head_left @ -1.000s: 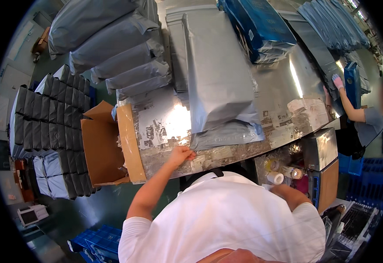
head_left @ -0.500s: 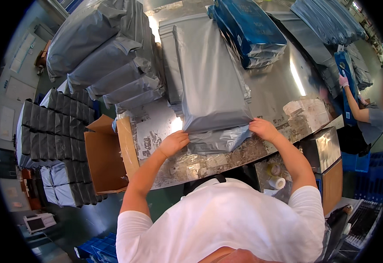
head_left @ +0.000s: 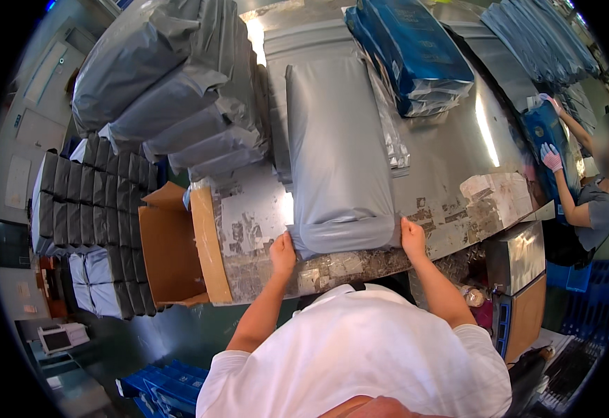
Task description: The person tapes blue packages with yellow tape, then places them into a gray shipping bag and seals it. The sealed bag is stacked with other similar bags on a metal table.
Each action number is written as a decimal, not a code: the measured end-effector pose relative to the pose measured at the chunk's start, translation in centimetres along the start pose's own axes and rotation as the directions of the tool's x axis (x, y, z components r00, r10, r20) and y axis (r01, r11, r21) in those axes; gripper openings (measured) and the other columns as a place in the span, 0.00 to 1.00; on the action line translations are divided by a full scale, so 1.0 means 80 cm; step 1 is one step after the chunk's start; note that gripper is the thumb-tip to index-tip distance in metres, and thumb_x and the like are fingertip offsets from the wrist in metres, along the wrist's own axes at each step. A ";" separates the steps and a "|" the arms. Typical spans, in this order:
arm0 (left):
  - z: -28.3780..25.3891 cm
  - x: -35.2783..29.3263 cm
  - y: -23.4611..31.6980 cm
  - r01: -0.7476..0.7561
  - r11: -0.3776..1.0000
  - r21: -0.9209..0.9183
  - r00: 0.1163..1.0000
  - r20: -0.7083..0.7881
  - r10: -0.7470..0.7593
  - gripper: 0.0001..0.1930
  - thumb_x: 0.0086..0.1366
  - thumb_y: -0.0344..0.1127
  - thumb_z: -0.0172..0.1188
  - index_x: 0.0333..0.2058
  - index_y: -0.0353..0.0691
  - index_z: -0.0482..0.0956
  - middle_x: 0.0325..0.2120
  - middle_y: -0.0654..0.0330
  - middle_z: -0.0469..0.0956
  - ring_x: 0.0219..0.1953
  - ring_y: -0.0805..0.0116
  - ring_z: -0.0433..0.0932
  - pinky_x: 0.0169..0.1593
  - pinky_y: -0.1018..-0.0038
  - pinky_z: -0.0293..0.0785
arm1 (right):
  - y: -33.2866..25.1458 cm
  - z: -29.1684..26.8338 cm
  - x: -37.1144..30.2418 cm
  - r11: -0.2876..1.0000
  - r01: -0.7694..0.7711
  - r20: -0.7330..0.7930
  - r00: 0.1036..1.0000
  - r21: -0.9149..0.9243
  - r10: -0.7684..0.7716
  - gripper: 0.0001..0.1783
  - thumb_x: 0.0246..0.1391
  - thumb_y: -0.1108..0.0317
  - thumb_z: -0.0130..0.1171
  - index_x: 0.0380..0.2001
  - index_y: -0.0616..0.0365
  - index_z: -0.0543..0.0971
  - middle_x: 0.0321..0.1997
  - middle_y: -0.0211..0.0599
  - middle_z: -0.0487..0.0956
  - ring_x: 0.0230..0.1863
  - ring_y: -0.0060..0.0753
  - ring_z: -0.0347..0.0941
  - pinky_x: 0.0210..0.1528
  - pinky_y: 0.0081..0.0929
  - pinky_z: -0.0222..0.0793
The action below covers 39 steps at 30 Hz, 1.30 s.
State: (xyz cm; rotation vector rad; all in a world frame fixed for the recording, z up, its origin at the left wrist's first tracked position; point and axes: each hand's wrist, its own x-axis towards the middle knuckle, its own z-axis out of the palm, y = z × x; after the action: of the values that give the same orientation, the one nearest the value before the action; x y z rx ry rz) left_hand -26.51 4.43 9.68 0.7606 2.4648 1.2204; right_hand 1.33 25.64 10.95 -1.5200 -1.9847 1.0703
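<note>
A long grey plastic mailing bag (head_left: 343, 153), filled and smooth, lies lengthwise before me on the metal table. Its near end is a flap (head_left: 346, 235) lying flat across the bag close to the table's front edge. My left hand (head_left: 283, 255) is closed on the near left corner of the mailing bag. On the opposite side, my right hand (head_left: 412, 238) is a fist at the near right corner, thumb up. Flat grey bags (head_left: 308, 40) are stacked under and beyond the filled one, and clear plastic packaging (head_left: 396, 150) shows along its right side.
Filled grey bags (head_left: 203, 118) are piled at the left. Below them stands an open cardboard box (head_left: 172, 244). Blue printed packs (head_left: 416, 52) lie at the far right of the metal table (head_left: 451, 139). Another person's gloved hands (head_left: 551, 157) hold a blue pack farther right.
Both hands have come nearer to me, drawing the bag's near end along. The flap, crumpled and hanging before, now lies smoother. The other person's second hand has come into view on the blue pack.
</note>
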 end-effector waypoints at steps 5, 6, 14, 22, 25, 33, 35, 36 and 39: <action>0.023 0.003 0.005 0.077 0.991 0.106 0.984 0.151 -0.092 0.19 0.63 0.44 0.48 0.24 0.33 0.74 0.20 0.43 0.72 0.23 0.47 0.72 0.30 0.59 0.66 | 0.011 0.027 0.009 0.988 -0.057 0.148 0.986 -0.145 0.079 0.25 0.57 0.51 0.44 0.21 0.63 0.72 0.20 0.52 0.72 0.24 0.55 0.69 0.29 0.38 0.65; 0.021 0.009 0.011 0.115 0.978 0.174 0.963 0.223 -0.153 0.15 0.61 0.45 0.49 0.29 0.38 0.76 0.24 0.46 0.74 0.27 0.48 0.73 0.34 0.60 0.68 | 0.018 0.028 0.014 0.981 -0.031 0.180 0.981 -0.190 0.066 0.22 0.57 0.53 0.43 0.26 0.62 0.73 0.21 0.51 0.73 0.27 0.55 0.71 0.32 0.38 0.67; 0.045 0.061 0.058 0.531 0.519 -0.670 0.844 0.361 -0.396 0.21 0.58 0.40 0.53 0.49 0.36 0.67 0.45 0.51 0.71 0.46 0.58 0.71 0.48 0.68 0.67 | -0.051 0.047 0.074 0.385 -0.437 0.393 0.899 0.813 0.192 0.22 0.56 0.56 0.50 0.50 0.55 0.67 0.44 0.43 0.74 0.43 0.41 0.73 0.48 0.33 0.68; -0.059 0.024 0.221 0.056 0.820 -0.570 0.901 0.382 0.204 0.39 0.50 0.36 0.58 0.60 0.32 0.52 0.50 0.44 0.65 0.53 0.54 0.66 0.57 0.69 0.59 | -0.088 -0.025 0.006 0.181 -0.670 0.677 0.736 0.720 0.026 0.29 0.50 0.62 0.55 0.55 0.56 0.62 0.49 0.43 0.72 0.48 0.43 0.71 0.46 0.43 0.72; -0.108 0.027 0.268 -0.248 0.886 -0.393 0.867 0.317 0.384 0.40 0.50 0.36 0.58 0.60 0.33 0.51 0.50 0.42 0.65 0.53 0.51 0.66 0.57 0.68 0.59 | -0.098 -0.016 -0.012 0.154 -0.542 0.548 0.836 0.826 0.005 0.30 0.49 0.64 0.55 0.56 0.56 0.60 0.51 0.43 0.70 0.50 0.43 0.69 0.49 0.43 0.70; -0.270 0.072 0.368 -0.788 0.552 -0.271 0.563 0.043 0.825 0.42 0.54 0.50 0.56 0.62 0.36 0.48 0.62 0.38 0.46 0.66 0.45 0.40 0.64 0.59 0.38 | -0.308 -0.080 0.052 0.233 -0.066 0.165 0.884 0.970 -0.438 0.33 0.49 0.63 0.56 0.57 0.60 0.58 0.53 0.42 0.69 0.53 0.38 0.67 0.53 0.37 0.65; -0.314 0.105 0.388 -0.825 0.451 -0.340 0.508 -0.101 0.855 0.43 0.54 0.49 0.56 0.62 0.35 0.48 0.63 0.41 0.44 0.67 0.53 0.37 0.65 0.62 0.36 | -0.403 -0.094 0.073 0.234 -0.041 0.161 0.839 0.971 -0.520 0.32 0.51 0.62 0.56 0.57 0.61 0.58 0.52 0.41 0.69 0.52 0.36 0.68 0.53 0.36 0.65; -0.337 0.134 0.388 -0.817 0.469 -0.336 0.548 -0.196 0.813 0.41 0.54 0.47 0.56 0.62 0.35 0.50 0.61 0.42 0.50 0.65 0.54 0.45 0.63 0.63 0.43 | -0.457 -0.102 0.080 0.266 -0.043 0.188 0.812 0.963 -0.553 0.31 0.51 0.63 0.55 0.57 0.60 0.59 0.53 0.41 0.69 0.52 0.36 0.67 0.53 0.36 0.65; -0.437 0.203 0.420 -0.616 0.669 -0.416 0.788 -0.338 0.515 0.32 0.53 0.43 0.56 0.55 0.33 0.61 0.45 0.49 0.69 0.47 0.62 0.69 0.49 0.69 0.66 | -0.617 -0.106 0.110 0.255 0.020 0.172 0.687 0.967 -0.706 0.35 0.51 0.59 0.58 0.59 0.56 0.58 0.53 0.41 0.68 0.53 0.36 0.65 0.54 0.34 0.63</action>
State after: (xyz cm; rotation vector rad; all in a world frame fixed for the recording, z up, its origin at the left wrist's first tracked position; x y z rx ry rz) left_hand -45.17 7.96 57.19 1.3553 1.8945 2.1517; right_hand -25.86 31.42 53.50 0.0358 -1.3237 2.0751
